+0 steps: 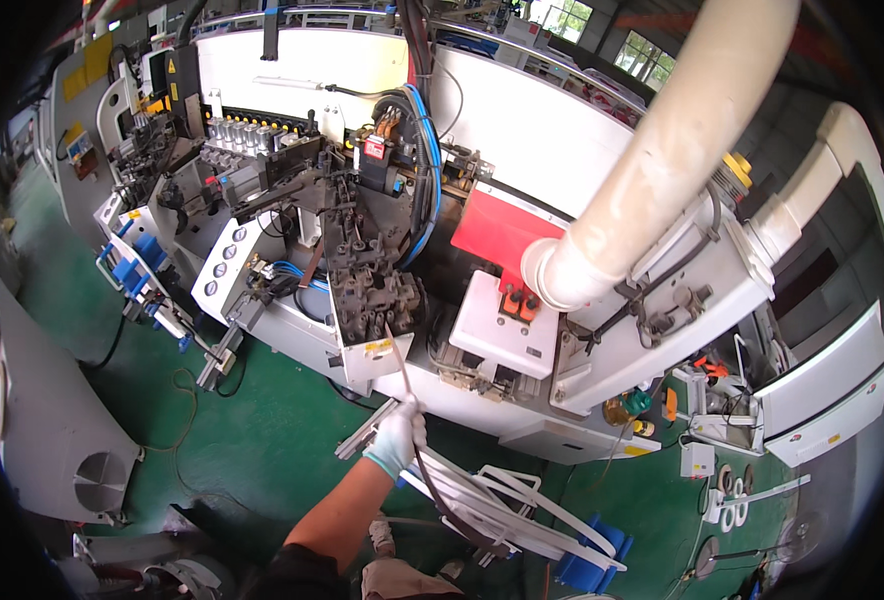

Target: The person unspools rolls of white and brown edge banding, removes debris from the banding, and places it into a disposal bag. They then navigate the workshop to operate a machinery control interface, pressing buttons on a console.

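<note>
My left hand [399, 437], in a white knitted glove with a pale blue-green cuff, is closed around a long, thin brown strip [440, 500] that looks like edge banding. From the hand, the strip's upper end [398, 352] runs up to a dark, dusty metal feed mechanism [372, 298] on the white machine. Its other part curves down and right past the white support rails. My right hand is out of the picture.
Below the machine body, a white rail frame [507, 505] with blue end pieces [594, 555] juts over the green floor [262, 430]. A thick pale duct [652, 160] slants down at right beside a red panel [497, 228]. A gauge panel [224, 262] stands at left.
</note>
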{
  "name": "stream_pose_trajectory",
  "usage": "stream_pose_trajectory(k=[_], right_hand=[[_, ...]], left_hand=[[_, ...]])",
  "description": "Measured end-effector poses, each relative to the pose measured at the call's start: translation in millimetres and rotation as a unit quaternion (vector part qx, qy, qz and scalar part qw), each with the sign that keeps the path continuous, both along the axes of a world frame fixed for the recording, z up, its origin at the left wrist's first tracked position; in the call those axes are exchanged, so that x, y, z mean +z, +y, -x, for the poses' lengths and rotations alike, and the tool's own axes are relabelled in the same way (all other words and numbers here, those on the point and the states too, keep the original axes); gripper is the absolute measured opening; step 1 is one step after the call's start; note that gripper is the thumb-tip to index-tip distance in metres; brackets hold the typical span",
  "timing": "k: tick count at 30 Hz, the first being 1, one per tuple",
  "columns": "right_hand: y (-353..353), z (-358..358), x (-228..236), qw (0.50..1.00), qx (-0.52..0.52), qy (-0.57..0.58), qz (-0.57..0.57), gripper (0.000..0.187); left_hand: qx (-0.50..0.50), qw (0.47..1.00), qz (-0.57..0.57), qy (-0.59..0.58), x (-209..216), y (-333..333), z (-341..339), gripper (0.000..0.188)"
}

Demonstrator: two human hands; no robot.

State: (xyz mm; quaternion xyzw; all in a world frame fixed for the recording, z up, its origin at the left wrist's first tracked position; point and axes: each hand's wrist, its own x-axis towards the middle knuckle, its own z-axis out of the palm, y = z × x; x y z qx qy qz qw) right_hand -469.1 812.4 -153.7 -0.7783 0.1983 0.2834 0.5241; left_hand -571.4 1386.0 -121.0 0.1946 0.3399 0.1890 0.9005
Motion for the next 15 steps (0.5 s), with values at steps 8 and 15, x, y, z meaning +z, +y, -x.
stream_pose_trajectory(k=[8,15], right_hand=[[-304,110,-95,0.987,-0.160,0.021,-0.010,0.040],[-262,106,-82,0.989,-0.146,0.036,-0.014,0.012]], left_hand=[[-0.268,0.823,-0.365,0.343,-90,-184,144,0.036],[-0.478,0.424,-0.453,0.621,-33,-190,418,0.030]])
